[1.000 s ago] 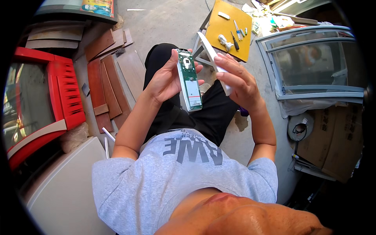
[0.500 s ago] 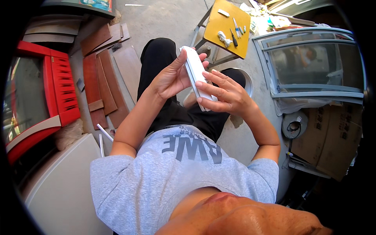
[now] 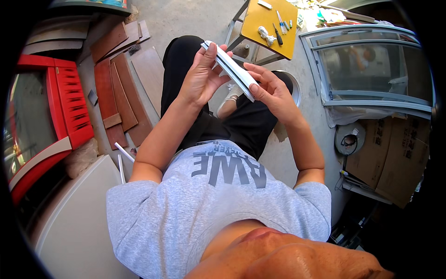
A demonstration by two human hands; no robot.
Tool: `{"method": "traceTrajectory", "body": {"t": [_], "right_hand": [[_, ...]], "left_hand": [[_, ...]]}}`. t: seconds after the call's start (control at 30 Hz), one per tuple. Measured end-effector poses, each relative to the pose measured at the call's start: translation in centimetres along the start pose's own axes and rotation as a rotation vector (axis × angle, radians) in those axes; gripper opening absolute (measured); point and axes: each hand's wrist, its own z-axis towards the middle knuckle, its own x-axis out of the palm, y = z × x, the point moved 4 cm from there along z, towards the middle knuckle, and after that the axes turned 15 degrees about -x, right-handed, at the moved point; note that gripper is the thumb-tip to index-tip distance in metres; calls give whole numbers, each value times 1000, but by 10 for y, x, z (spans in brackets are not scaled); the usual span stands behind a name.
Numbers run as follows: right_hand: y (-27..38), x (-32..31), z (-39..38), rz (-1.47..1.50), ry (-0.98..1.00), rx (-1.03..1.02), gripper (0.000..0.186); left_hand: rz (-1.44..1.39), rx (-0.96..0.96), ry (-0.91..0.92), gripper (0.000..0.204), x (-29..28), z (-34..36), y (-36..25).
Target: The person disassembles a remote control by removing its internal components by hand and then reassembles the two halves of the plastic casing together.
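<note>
White handheld case (image 3: 232, 67) has rolled since half a second ago: its long edge now faces the camera, showing a dark lengthwise seam. Left to right: left hand (image 3: 200, 79) pinches the far left end, thumb on the near side, other fingers behind, slightly apart. Case sits between the hands, slanting above the black trousers (image 3: 251, 132). Right hand (image 3: 274, 90) pinches the near right end, thumb in front, fingers behind, index spread outward; exact fingertip contact, can't tell. Likely trouble: if the halves sit out of line, squeezing one end could pop the other open or strain the shell. Loose pinch while turning could drop it on the concrete floor (image 3: 181, 21). Far right, yellow stool (image 3: 258, 18) with black-handled screwdriver (image 3: 279, 39) stands apart, probably low risk.
</note>
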Motion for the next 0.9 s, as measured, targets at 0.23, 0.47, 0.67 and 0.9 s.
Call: {"method": "traceTrajectory", "body": {"t": [0.23, 0.47, 0.67, 0.9], "right_hand": [[-16, -1, -5, -47, -57, 29, 59], [-22, -4, -7, -20, -122, 15, 57], [-23, -7, -9, -5, -184, -5, 56], [-20, -14, -10, -348, -161, -191, 52]], "left_hand": [[54, 95, -65, 63, 7, 0, 6], [86, 94, -61, 60, 8, 2, 10], [156, 45, -84, 60, 7, 3, 13], [115, -17, 166, 56, 12, 1, 12]]}}
